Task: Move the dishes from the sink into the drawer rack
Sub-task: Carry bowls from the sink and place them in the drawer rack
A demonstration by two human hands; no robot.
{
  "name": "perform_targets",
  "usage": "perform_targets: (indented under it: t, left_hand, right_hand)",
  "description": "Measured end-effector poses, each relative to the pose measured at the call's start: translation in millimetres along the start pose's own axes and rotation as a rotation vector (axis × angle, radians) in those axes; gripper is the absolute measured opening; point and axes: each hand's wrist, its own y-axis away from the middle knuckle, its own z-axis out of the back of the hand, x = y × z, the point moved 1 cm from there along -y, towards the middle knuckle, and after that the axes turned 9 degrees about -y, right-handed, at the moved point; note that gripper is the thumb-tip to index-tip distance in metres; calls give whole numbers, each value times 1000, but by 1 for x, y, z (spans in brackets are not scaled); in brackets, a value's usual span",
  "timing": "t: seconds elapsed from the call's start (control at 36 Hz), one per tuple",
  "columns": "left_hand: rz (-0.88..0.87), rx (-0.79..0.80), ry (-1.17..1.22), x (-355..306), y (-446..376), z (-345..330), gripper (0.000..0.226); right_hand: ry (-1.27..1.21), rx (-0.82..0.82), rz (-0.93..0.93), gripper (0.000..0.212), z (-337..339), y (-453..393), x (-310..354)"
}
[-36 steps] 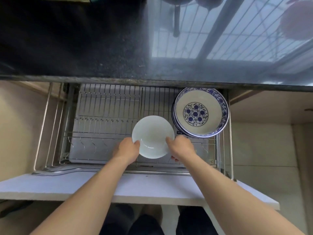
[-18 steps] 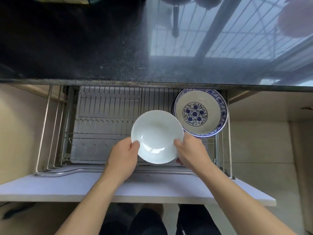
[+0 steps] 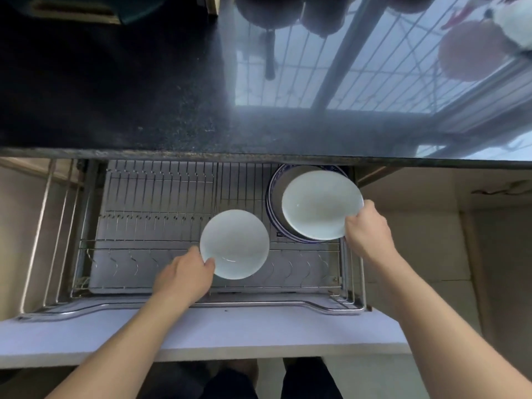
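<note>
Already the drawer rack [image 3: 161,203] (pulled wide open) holds a blue-patterned bowl [image 3: 272,203] at its right end. The right hand [image 3: 367,230] pinches a white plate [image 3: 319,204] over that bowl; the left hand [image 3: 184,276] grips a second plate [image 3: 234,243] mid-rack. Neither looks set down yet; the sink is out of sight.

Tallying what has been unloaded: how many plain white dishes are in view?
2. One white dish held by the left hand over the rack's middle; another held by the right hand over the blue-patterned bowls. More may be hidden.
</note>
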Motion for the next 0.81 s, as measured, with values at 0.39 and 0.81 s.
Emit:
perform_targets:
  t: [0.39, 0.81]
  left_hand:
    - [251, 168, 529, -4, -30, -29, 38]
    - [218, 144, 525, -13, -36, -41, 44]
  right_hand:
    - [71, -71, -53, 41, -34, -23, 3]
    - [395, -198, 33, 81, -46, -34, -1]
